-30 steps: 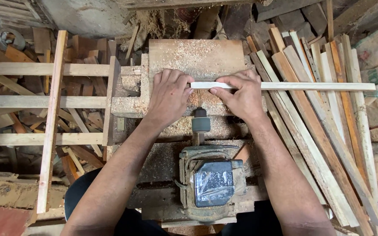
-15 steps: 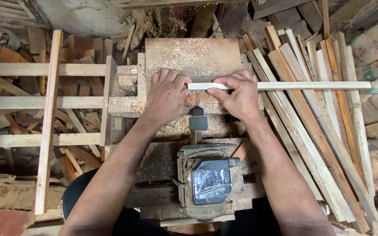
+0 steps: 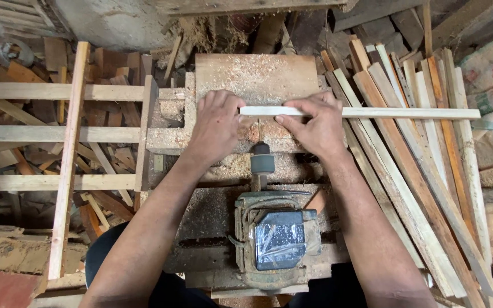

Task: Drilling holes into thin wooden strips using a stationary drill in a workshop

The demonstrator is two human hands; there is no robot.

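both hands press the thin pale wood strip flat on the sawdust-covered bench above the motor, left hand at its end, right hand pinching it, the strip having slid slightly leftward since a second ago.

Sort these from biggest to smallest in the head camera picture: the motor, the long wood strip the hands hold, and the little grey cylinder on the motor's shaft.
1. Wood strip: longest by far, though thin.
2. Motor: bulkiest, but nearer the camera, so its lead may be overstated.
3. Grey cylinder: clearly smallest.
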